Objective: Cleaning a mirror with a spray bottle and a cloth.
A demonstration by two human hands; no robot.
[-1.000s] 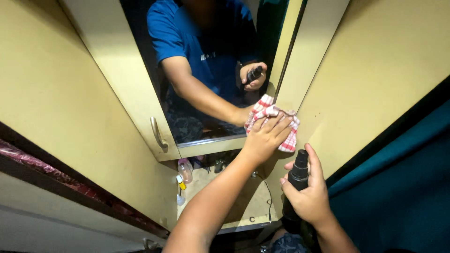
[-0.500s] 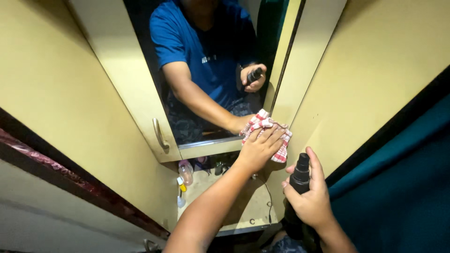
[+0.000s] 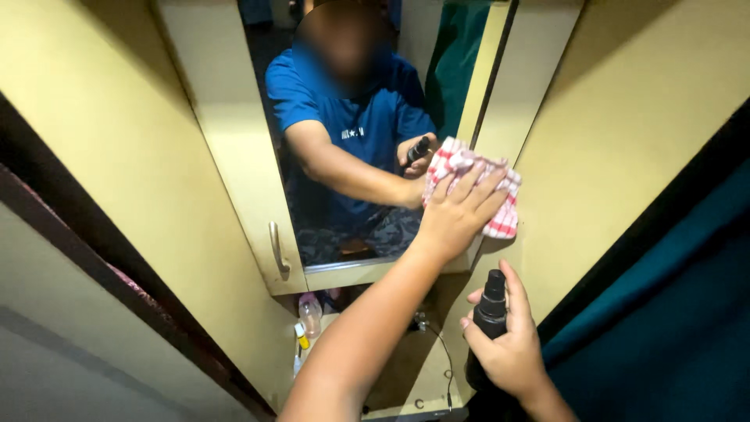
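So the left hand (image 3: 457,215) is flat, fingers spread, pressing a red-and-white checked cotton cloth (image 3: 476,191) against the lower right corner of the tall mirror (image 3: 344,156) set in the pale yellow cabinet door (image 3: 226,148); its grip is apart, palm holding the cloth to the glass rather than pinching it. The right hand (image 3: 508,352) sits lower, near the cream wall panel (image 3: 617,156), with its grip clamped around a small black plastic spray bottle (image 3: 488,312), nozzle up and upright. The mirror reflects a person in a blue shirt with the same cloth and bottle. Below the mirror, a recessed shelf (image 3: 391,367) holds a small clear plastic bottle (image 3: 310,314) and a white tube with a yellow cap (image 3: 300,337), well apart from both hands.
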